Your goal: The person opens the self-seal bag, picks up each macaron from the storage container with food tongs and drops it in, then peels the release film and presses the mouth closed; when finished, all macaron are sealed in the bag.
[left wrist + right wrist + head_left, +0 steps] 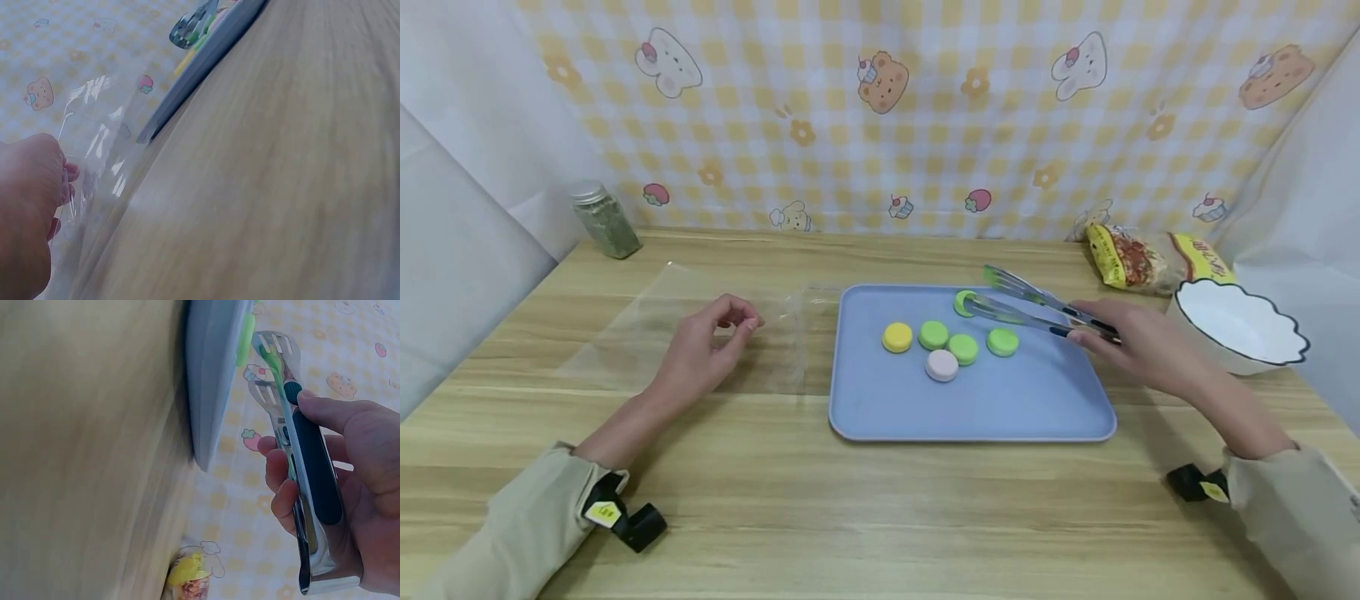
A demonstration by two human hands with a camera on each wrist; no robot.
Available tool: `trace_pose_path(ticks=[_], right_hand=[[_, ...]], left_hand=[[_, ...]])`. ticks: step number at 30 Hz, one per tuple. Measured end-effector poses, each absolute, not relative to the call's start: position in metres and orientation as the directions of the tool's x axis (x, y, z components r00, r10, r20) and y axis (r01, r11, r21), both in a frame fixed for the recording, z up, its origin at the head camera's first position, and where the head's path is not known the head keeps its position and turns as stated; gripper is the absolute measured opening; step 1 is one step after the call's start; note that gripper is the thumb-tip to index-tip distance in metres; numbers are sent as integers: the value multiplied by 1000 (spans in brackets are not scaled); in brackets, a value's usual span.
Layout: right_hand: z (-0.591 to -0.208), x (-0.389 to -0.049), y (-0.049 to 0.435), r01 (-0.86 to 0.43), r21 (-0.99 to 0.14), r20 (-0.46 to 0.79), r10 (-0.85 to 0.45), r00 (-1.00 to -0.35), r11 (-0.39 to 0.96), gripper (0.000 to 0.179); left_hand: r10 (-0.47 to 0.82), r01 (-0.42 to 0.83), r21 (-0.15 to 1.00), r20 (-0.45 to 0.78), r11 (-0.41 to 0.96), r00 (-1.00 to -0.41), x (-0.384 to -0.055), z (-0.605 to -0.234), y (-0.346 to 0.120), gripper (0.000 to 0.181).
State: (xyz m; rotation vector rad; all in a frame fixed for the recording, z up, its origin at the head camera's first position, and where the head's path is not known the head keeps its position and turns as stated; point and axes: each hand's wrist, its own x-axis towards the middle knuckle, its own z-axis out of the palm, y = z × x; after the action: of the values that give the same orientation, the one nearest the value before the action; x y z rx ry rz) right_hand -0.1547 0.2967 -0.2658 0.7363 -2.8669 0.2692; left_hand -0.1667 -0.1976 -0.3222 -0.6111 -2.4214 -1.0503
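My left hand (706, 346) pinches a clear plastic bag (625, 346) that lies flat on the table left of the tray. The left wrist view shows the clear film (103, 140) rising at the fingertips. In my right hand (1138, 346) is a pair of metal tongs (319, 469) with dark grips, thumb on one arm and fingers round the other. Their two tips stand apart over the blue tray (970, 417); one overlaps the rearmost green macaron (962, 303) in the head view. A yellow macaron (897, 337), a pale pink macaron (942, 365) and several green macarons (1002, 342) sit on the tray.
A scalloped white bowl (1236, 325) stands at the right, close to my right forearm. Behind it lies a yellow-ended food packet (1157, 260). A glass jar of dried green herbs (606, 221) is at the back left. A checked curtain (925, 125) hangs along the rear edge.
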Motion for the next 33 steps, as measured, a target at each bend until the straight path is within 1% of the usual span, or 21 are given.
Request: trace_pose_path(ticks=[3, 5, 7, 12, 20, 29, 33], right_hand=[[-262, -162, 296, -491, -166, 199, -458, -866, 855, 46], [-264, -163, 296, -485, -204, 190, -452, -872, 850, 45], [-266, -164, 297, -489, -215, 196, -453, -869, 845, 43], [-267, -170, 294, -530, -193, 215, -492, -844, 826, 39], [-270, -172, 290, -586, -150, 275, -535, -799, 796, 31], [-268, -171, 290, -630, -165, 358, -549, -756, 759, 28], [-261, -167, 280, -648, -173, 363, -564, -742, 741, 29]], left_hand=[[221, 559, 562, 557, 609, -800, -167, -321, -197, 3], [227, 560, 566, 551, 605, -803, -166, -323, -196, 3], [230, 559, 571, 546, 601, -805, -166, -323, -196, 3], [213, 546, 581, 542, 603, -813, -166, -322, -196, 5], [202, 559, 585, 564, 587, -801, -165, -322, -198, 8], [201, 573, 589, 577, 570, -792, -166, -323, -198, 7], [205, 584, 588, 584, 560, -785, -166, -322, -198, 7]])
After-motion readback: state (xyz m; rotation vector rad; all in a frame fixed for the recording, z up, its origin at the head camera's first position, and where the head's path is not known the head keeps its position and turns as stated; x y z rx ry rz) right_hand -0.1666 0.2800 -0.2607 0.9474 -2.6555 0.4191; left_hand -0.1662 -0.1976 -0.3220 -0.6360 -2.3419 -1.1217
